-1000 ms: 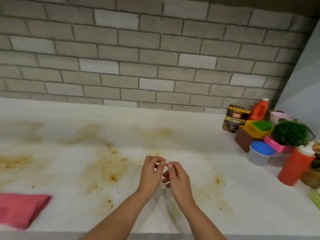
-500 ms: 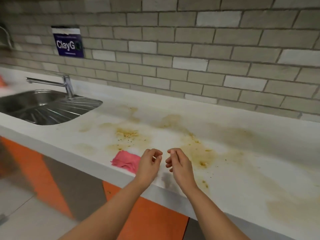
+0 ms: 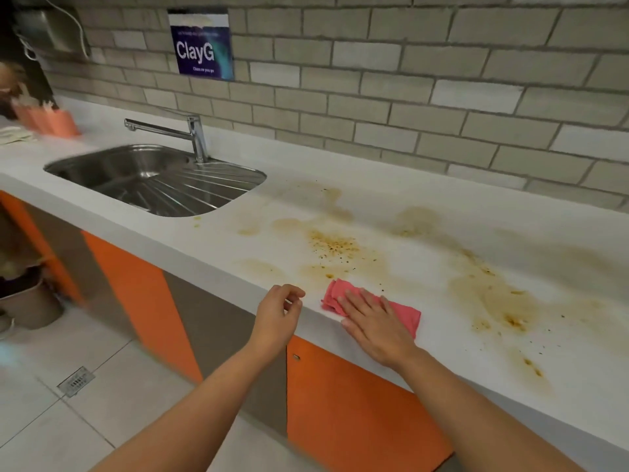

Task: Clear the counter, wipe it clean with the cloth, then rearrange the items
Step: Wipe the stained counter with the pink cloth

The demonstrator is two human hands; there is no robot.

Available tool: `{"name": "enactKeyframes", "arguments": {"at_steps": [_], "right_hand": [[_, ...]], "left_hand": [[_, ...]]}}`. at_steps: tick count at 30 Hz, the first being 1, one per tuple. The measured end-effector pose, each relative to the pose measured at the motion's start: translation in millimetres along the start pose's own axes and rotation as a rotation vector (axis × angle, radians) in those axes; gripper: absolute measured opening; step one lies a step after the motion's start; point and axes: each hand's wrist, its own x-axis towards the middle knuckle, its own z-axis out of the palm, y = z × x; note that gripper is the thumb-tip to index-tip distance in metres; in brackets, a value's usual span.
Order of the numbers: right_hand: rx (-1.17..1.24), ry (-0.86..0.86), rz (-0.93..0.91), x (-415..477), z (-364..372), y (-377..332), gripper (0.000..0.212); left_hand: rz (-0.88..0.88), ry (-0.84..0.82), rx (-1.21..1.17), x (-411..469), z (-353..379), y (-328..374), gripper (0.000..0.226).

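A folded pink cloth (image 3: 406,313) lies near the front edge of the white counter (image 3: 442,335). My right hand (image 3: 372,323) lies flat on the cloth with straight, spread fingers and covers its middle. My left hand (image 3: 277,316) hovers at the counter's front edge, left of the cloth, fingers loosely curled and holding nothing. Brown-yellow stains and dark crumbs (image 3: 335,247) spread over the counter behind and to the right of the cloth.
A steel sink (image 3: 112,173) with a drainer and a tap (image 3: 195,131) sits at the left. An orange holder (image 3: 56,122) stands at the far left. Orange cabinet doors (image 3: 343,400) run below the counter. A brick wall with a blue sticker (image 3: 200,46) is behind.
The view has swung left, away from the items at the right. My hands have parted; the right hand now lies flat on the pink cloth and the left hand has drawn off to the left.
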Motion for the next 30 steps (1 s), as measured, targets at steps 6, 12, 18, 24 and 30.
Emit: {"name": "enactKeyframes", "arguments": {"at_steps": [6, 12, 18, 24, 30], "right_hand": [[-0.007, -0.079, -0.078, 22.0, -7.0, -24.0, 0.09], [-0.056, -0.055, -0.27, 52.0, -10.1, -29.8, 0.085], [-0.042, -0.093, -0.348, 85.1, 1.1, -52.2, 0.084], [-0.045, -0.111, -0.363, 87.8, 3.2, -48.7, 0.068], [-0.066, -0.096, -0.251, 122.1, 4.2, -87.1, 0.065]], "left_hand": [[-0.055, 0.078, -0.007, 15.5, -4.1, -27.0, 0.018], [-0.074, 0.169, -0.001, 39.1, -9.8, -37.0, 0.017], [-0.101, 0.301, 0.002, 61.9, -7.5, -49.6, 0.018], [-0.112, 0.394, 0.03, 87.4, -35.6, -80.2, 0.021], [-0.066, 0.262, 0.185, 129.4, -73.6, -121.0, 0.028]]}}
